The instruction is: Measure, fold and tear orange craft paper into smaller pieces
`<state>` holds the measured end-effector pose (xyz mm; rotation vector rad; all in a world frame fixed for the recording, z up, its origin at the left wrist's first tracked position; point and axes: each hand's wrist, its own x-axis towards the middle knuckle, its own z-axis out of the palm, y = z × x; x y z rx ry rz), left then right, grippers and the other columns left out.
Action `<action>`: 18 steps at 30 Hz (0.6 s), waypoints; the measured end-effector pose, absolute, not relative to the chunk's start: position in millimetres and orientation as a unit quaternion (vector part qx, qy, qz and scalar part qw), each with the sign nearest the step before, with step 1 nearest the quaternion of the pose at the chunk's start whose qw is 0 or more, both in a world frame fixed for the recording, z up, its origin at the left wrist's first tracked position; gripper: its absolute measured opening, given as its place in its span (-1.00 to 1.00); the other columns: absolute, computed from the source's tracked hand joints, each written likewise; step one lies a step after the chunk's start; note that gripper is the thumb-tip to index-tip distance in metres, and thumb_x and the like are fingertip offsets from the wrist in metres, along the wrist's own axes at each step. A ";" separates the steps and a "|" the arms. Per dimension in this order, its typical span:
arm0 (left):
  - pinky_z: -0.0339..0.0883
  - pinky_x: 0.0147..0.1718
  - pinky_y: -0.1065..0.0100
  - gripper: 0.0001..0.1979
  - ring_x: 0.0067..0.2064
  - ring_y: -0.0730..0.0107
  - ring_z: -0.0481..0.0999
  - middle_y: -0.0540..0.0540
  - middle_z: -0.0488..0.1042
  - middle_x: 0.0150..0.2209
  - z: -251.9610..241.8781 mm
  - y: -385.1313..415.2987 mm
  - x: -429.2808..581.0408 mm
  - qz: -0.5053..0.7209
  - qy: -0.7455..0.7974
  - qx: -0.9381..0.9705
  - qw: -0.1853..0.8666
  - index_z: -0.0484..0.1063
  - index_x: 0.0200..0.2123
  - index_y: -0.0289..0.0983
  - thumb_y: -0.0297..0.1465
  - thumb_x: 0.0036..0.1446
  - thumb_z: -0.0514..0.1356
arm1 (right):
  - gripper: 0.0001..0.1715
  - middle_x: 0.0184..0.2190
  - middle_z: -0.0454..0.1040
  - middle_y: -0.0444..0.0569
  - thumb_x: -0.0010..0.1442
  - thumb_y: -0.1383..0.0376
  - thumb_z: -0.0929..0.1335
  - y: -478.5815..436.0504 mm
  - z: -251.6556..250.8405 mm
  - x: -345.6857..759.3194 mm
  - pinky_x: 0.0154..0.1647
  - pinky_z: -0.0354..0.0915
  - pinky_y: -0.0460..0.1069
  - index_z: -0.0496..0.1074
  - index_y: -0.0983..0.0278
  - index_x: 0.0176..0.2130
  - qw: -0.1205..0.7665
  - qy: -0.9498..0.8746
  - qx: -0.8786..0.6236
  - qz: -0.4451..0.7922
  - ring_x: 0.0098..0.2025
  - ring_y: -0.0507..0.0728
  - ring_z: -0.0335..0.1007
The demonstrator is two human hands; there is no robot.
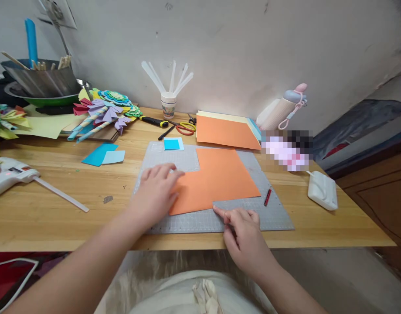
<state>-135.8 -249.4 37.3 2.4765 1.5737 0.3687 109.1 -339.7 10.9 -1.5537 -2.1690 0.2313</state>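
Observation:
An orange sheet of paper [216,179], L-shaped in outline with a step at its upper left, lies on the grey cutting mat [272,218]. My left hand [158,192] is over the paper's left end, fingers bent and spread, the thumb apart from them. At the lower edge of the sheet, the outstretched index finger of my right hand [241,229] touches the paper near a small notch; its other fingers curl loosely and hold nothing. A small red-and-black stick-like piece [267,197] lies on the mat to the right. Small blue paper squares [172,144] sit at the mat's back edge.
Stacked coloured paper [226,131], scissors [186,127], a utility knife [154,121] and a paper cup [168,104] with glue sticks stand or lie behind. Leftward are paper flowers [105,109], blue paper pieces [100,154] and a glue gun [14,172]. A bottle [285,109] leans at right.

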 end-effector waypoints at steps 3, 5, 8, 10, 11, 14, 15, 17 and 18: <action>0.14 0.01 0.18 -0.74 0.02 0.28 0.38 -0.05 0.44 -0.03 38.6 -276.1 -116.0 0.115 0.424 0.891 0.116 0.40 -0.07 -0.10 -0.46 0.27 0.00 | -0.73 -0.08 0.48 0.02 0.16 0.47 0.20 -332.7 7.6 114.1 -0.05 0.11 0.12 0.35 0.24 -0.17 0.260 -0.787 -0.555 0.068 -0.07 0.16 0.35; 0.16 -0.04 0.21 -0.73 -0.02 0.29 0.39 -0.05 0.45 -0.09 34.5 -286.7 -108.0 0.106 0.381 0.911 0.113 0.39 -0.05 -0.13 -0.49 0.26 0.02 | -0.65 0.00 0.44 0.05 0.20 0.44 0.20 -328.2 6.9 114.5 0.02 0.10 0.15 0.38 0.23 -0.06 0.255 -0.796 -0.546 0.051 0.01 0.18 0.32; 0.13 -0.05 0.19 -0.69 -0.04 0.25 0.37 -0.07 0.43 -0.11 27.9 -291.1 -105.1 0.084 0.360 0.925 0.091 0.35 0.00 -0.16 -0.53 0.23 0.03 | -0.56 0.05 0.43 0.03 0.24 0.43 0.19 -323.3 7.9 112.5 0.05 0.08 0.15 0.40 0.18 0.04 0.220 -0.814 -0.534 0.057 0.02 0.17 0.32; 0.11 -0.04 0.18 -0.67 -0.05 0.24 0.36 -0.06 0.42 -0.11 26.4 -289.9 -106.2 0.067 0.355 0.929 0.083 0.33 0.01 -0.16 -0.53 0.21 0.04 | -0.55 0.05 0.45 0.01 0.23 0.44 0.19 -321.5 8.3 111.5 0.03 0.08 0.15 0.42 0.17 0.04 0.208 -0.816 -0.534 0.072 0.02 0.16 0.32; 0.11 -0.04 0.18 -0.66 -0.06 0.24 0.35 -0.06 0.42 -0.11 26.6 -288.9 -106.7 0.063 0.353 0.930 0.080 0.32 0.02 -0.16 -0.53 0.20 0.05 | -0.54 0.05 0.46 0.01 0.22 0.45 0.20 -321.0 8.0 111.4 0.02 0.09 0.14 0.43 0.17 0.04 0.206 -0.816 -0.534 0.079 0.02 0.16 0.32; 0.09 -0.04 0.16 -0.60 -0.08 0.23 0.33 -0.05 0.41 -0.11 29.7 -285.9 -104.8 0.050 0.345 0.935 0.070 0.28 0.08 -0.14 -0.53 0.17 0.05 | -0.52 0.04 0.46 0.01 0.19 0.46 0.20 -320.3 5.8 112.0 0.00 0.09 0.15 0.44 0.18 0.03 0.218 -0.811 -0.535 0.091 0.01 0.17 0.30; 0.10 -0.06 0.16 -0.58 -0.10 0.22 0.33 -0.05 0.41 -0.12 31.0 -284.8 -102.9 0.043 0.341 0.937 0.066 0.27 0.09 -0.14 -0.52 0.17 0.05 | -0.51 0.05 0.46 0.00 0.19 0.46 0.21 -320.2 4.8 112.4 0.00 0.09 0.16 0.44 0.19 0.04 0.223 -0.810 -0.535 0.094 0.02 0.18 0.30; 0.11 -0.09 0.15 -0.57 -0.13 0.21 0.32 -0.06 0.41 -0.14 33.5 -282.4 -98.1 0.029 0.335 0.940 0.057 0.27 0.10 -0.14 -0.51 0.16 0.05 | -0.51 0.05 0.46 0.01 0.18 0.47 0.21 -319.9 3.1 113.0 0.01 0.08 0.16 0.44 0.20 0.04 0.233 -0.807 -0.535 0.098 0.02 0.18 0.29; 0.11 -0.10 0.15 -0.57 -0.14 0.20 0.32 -0.06 0.41 -0.15 34.5 -281.1 -95.7 0.022 0.333 0.941 0.053 0.27 0.10 -0.14 -0.51 0.15 0.05 | -0.51 0.05 0.46 0.01 0.18 0.47 0.21 -319.7 2.7 113.2 0.01 0.09 0.16 0.44 0.21 0.04 0.236 -0.805 -0.535 0.098 0.02 0.18 0.29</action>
